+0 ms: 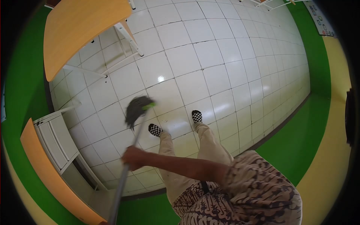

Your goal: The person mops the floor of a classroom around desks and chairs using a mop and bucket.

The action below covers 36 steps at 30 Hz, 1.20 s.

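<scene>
A mop (139,107) with dark grey strands and a green connector is at the white tiled floor, just ahead and left of my shoes; its head is blurred by motion. Its grey handle (122,182) slants down to the bottom left edge. My right hand (134,158) is closed around the middle of this handle, the arm reaching across my body. At the bottom edge, beside the handle, a small sliver of what looks like my left hand (103,223) shows, its fingers hidden.
A wooden-topped table (84,32) with white legs stands at upper left. Below it is another desk (56,180) with an orange-brown top and a pale drawer-like front (56,138). Checkered shoes (155,130) stand on the floor. Green and yellow walls (300,138) border the room.
</scene>
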Tool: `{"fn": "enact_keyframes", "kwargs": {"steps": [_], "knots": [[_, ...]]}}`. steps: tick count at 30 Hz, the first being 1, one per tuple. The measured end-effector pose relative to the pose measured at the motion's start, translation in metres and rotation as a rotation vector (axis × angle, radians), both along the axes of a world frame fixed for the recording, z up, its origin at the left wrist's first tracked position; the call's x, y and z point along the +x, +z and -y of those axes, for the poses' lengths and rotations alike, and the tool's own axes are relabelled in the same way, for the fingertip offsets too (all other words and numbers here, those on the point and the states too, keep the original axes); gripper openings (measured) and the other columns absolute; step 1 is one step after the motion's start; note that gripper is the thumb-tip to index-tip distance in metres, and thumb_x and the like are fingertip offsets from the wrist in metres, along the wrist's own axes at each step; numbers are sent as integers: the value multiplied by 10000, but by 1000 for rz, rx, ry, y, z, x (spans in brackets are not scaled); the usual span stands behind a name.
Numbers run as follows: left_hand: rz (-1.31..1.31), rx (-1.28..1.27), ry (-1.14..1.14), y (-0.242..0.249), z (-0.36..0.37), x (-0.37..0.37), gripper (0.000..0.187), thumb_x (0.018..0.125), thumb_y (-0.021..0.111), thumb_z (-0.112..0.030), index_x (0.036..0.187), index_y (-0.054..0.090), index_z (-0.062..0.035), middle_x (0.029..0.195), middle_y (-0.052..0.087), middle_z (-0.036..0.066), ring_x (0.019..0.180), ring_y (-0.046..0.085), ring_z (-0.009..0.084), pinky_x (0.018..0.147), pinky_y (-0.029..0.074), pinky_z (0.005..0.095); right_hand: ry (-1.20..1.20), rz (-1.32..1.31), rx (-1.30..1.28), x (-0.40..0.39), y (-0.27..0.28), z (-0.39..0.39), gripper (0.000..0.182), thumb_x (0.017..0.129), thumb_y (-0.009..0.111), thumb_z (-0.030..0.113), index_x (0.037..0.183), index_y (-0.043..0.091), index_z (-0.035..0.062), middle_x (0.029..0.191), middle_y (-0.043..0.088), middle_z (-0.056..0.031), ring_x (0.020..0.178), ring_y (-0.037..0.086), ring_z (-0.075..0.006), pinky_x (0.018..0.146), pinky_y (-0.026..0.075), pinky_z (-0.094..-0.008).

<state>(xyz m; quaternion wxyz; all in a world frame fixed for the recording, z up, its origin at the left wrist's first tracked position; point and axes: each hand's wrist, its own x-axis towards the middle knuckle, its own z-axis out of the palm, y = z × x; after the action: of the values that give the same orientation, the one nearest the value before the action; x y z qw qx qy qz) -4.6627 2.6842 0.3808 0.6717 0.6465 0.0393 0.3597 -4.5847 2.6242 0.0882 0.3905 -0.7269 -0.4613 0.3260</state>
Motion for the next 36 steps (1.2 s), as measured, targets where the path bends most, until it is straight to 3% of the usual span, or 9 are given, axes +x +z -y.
{"fn": "enact_keyframes", "kwargs": {"steps": [4, 6, 9, 11, 15, 21, 23, 29, 36], "knots": [[-48, -142, -398, -46, 128, 58, 362, 935, 453, -192, 601, 350, -99, 473, 259, -2, 408, 221, 120, 457, 305, 329, -520, -39, 137, 11, -39, 229, 235, 529, 771, 264, 732, 685, 181, 714, 611, -11, 746, 613, -254, 721, 469, -396], [-284, -128, -272, -80, 201, 55, 147, 813, 575, -98, 670, 606, -82, 759, 642, 76, 619, 621, 193, 546, 499, 322, -683, 23, 119, 26, -61, 334, 254, 507, 770, 308, 675, 667, 147, 778, 671, -39, 732, 647, -262, 678, 492, -389], [-507, 692, -442, -190, 298, 28, 181, 826, 587, -78, 988, 666, -61, 904, 635, 83, 842, 618, 219, 808, 465, 414, -851, -57, 69, 50, -132, 489, 188, 550, 707, 233, 639, 610, 97, 665, 619, -76, 677, 607, -276, 651, 469, -378], [-705, -390, -629, -226, 369, 105, 161, 923, 545, -76, 816, 609, 27, 766, 587, 70, 668, 538, 153, 615, 430, 309, -915, 336, 21, 60, -183, 600, 226, 561, 733, 237, 647, 591, 84, 695, 611, -86, 722, 598, -295, 677, 454, -417], [-693, -856, -534, -306, 469, 94, 355, 978, 532, -270, 799, 618, 25, 822, 609, 69, 750, 533, 118, 730, 440, 281, -217, 329, -952, 102, -166, 729, 232, 673, 741, 109, 815, 566, 55, 736, 603, -107, 697, 578, -361, 683, 453, -432], [-843, -923, 63, -269, 401, 92, 275, 972, 532, -267, 814, 563, -44, 804, 585, 34, 741, 502, 105, 727, 401, 276, -898, 511, -319, 85, -146, 596, 130, 750, 703, 104, 776, 582, 67, 756, 609, -108, 734, 572, -312, 686, 411, -424], [-805, 16, 5, -254, 314, 66, 236, 1008, 411, -206, 913, 529, -25, 942, 586, 86, 889, 594, 182, 855, 465, 314, -829, 337, -195, 82, -154, 510, 153, 760, 709, 129, 748, 570, 67, 725, 590, -110, 719, 559, -310, 699, 398, -424], [-36, -625, 237, -128, 39, -108, 309, 978, 466, -348, 918, 516, -49, 902, 586, 116, 901, 569, 242, 733, 508, 382, -477, 312, 284, -27, -56, 129, 399, 765, 728, 227, 551, 420, 89, 495, 437, -121, 471, 467, -329, 458, 356, -416], [-105, 110, 322, -70, -87, -316, 351, 842, 581, -220, 518, 473, -141, 477, 464, -10, 465, 410, 101, 578, 401, 266, 210, 6, 579, -215, -46, -183, 303, 746, 659, 143, 563, 424, 90, 492, 448, -74, 488, 494, -305, 500, 395, -396]]}}
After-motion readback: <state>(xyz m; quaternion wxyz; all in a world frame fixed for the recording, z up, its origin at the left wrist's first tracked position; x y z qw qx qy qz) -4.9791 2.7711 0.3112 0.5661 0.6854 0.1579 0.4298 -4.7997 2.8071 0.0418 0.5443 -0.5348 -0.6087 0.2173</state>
